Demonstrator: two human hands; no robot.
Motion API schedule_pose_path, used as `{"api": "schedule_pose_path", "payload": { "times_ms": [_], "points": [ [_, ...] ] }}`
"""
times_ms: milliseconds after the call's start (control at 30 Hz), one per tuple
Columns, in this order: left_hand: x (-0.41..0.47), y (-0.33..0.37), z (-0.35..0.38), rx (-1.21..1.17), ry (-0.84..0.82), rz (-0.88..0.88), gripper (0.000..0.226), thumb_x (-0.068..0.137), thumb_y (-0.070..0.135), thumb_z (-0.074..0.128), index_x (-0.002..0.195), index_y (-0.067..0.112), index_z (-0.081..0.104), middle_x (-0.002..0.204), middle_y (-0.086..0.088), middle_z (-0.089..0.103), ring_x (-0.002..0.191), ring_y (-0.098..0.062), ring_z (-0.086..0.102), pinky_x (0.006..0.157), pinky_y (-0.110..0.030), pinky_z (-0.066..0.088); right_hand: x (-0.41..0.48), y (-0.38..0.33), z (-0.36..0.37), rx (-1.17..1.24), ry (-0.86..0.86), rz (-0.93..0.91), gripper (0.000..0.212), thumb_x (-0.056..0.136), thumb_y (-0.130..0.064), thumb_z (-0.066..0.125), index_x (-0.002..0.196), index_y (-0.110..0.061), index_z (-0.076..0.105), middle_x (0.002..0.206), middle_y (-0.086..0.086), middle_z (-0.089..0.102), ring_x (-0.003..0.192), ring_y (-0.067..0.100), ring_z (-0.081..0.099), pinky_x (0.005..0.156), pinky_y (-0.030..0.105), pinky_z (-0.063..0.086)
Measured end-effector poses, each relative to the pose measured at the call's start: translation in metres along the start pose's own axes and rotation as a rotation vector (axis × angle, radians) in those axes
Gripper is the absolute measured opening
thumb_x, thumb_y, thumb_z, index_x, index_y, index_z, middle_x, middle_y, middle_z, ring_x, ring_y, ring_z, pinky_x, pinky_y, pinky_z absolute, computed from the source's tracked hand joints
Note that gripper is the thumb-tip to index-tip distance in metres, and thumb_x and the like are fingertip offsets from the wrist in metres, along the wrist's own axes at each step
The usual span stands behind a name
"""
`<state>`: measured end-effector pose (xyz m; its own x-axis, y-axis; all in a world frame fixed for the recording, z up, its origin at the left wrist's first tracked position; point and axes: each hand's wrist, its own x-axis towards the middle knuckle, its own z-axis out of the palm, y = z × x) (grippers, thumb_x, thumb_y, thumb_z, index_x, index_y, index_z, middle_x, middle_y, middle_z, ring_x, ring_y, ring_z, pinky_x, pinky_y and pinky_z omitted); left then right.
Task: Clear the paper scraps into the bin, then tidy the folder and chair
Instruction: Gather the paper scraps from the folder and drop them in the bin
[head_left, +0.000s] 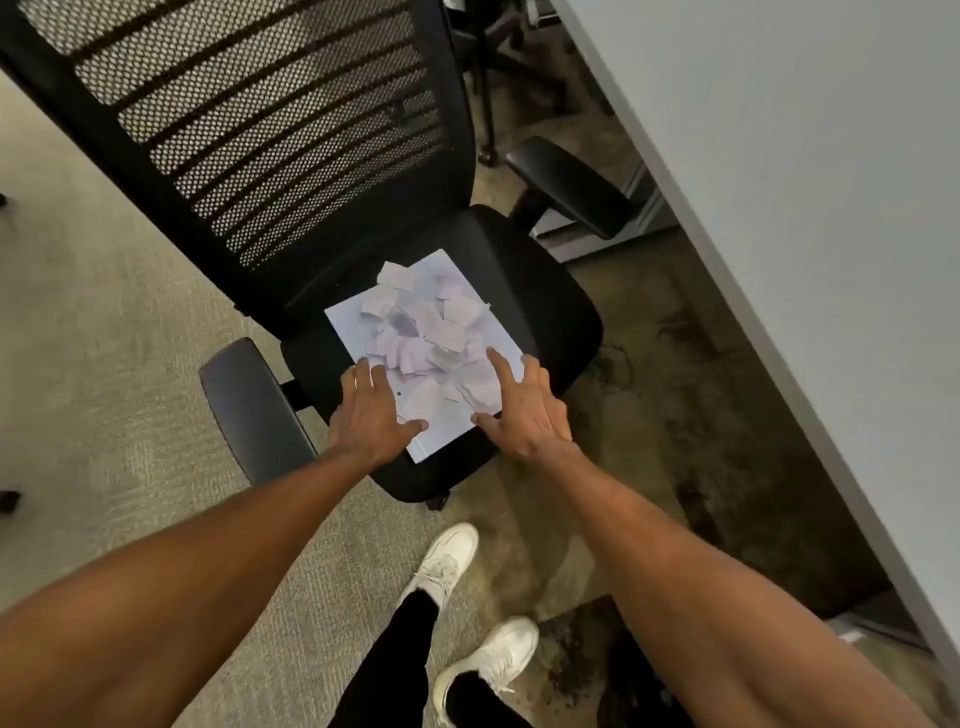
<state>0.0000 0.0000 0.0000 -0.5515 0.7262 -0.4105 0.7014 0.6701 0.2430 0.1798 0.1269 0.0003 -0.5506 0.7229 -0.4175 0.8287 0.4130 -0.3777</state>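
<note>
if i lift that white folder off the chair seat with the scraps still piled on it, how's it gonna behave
The white folder looks thin and flat, so it will probably flex unless held at both sides. The paper scraps lie loose in a heap and would likely slide off if it tilts. Left hand and right hand sit at its near edge, so support seems lopsided.

The folder (348, 322) lies on the chair (545, 291) seat, with the paper scraps (431, 332) heaped on it. The left hand (366, 415) rests at the folder's seven o'clock edge, the right hand (524, 410) at five o'clock, and the table (805, 208) stands at the chair's three o'clock.
</note>
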Motion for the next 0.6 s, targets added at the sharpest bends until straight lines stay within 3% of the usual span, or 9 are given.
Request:
{"api": "schedule_pose_path", "payload": {
  "times_ms": [200, 333, 500, 600],
  "points": [
    [0.047, -0.015, 0.032, 0.024, -0.068, -0.041, 0.148, 0.063, 0.075, 0.084, 0.165, 0.019, -0.008, 0.173, -0.011, -0.016, 0.160, -0.038, -0.002, 0.111, -0.062, 0.045, 0.062, -0.003, 0.028, -0.070, -0.101, -0.033, 0.108, 0.083, -0.059, 0.078, 0.158, -0.052, 0.000, 0.173, 0.012, 0.001, 0.159, 0.043, 0.010, 0.117, 0.064, 0.035],
    [0.067, -0.019, 0.049, -0.004, -0.050, -0.031, 0.155, 0.060, 0.075, 0.085, 0.163, 0.025, -0.020, 0.173, -0.012, -0.020, 0.160, -0.043, -0.002, 0.114, -0.062, 0.040, 0.089, -0.005, 0.048, -0.095, -0.138, -0.025, 0.119, 0.078, -0.057, 0.084, 0.158, -0.054, -0.005, 0.173, 0.013, -0.003, 0.159, 0.044, 0.009, 0.116, 0.062, 0.038],
    [0.082, -0.024, 0.066, 0.022, 0.031, -0.026, 0.152, 0.058, 0.079, 0.084, 0.164, 0.032, -0.014, 0.172, -0.016, -0.011, 0.154, -0.043, 0.009, 0.104, -0.058, 0.049, 0.113, -0.006, 0.070, -0.140, -0.096, -0.060, 0.117, 0.080, -0.054, 0.084, 0.159, -0.052, -0.002, 0.169, 0.016, 0.001, 0.155, 0.044, 0.015, 0.111, 0.058, 0.044],
    [0.087, -0.022, 0.070, 0.016, 0.048, -0.003, 0.140, 0.060, 0.077, 0.083, 0.165, 0.035, 0.000, 0.170, -0.016, 0.000, 0.147, -0.040, 0.017, 0.099, -0.053, 0.052, 0.125, -0.009, 0.074, -0.140, -0.074, -0.075, 0.108, 0.083, -0.048, 0.083, 0.160, -0.049, 0.007, 0.167, 0.016, 0.007, 0.152, 0.043, 0.021, 0.108, 0.055, 0.047]
  ]
}}
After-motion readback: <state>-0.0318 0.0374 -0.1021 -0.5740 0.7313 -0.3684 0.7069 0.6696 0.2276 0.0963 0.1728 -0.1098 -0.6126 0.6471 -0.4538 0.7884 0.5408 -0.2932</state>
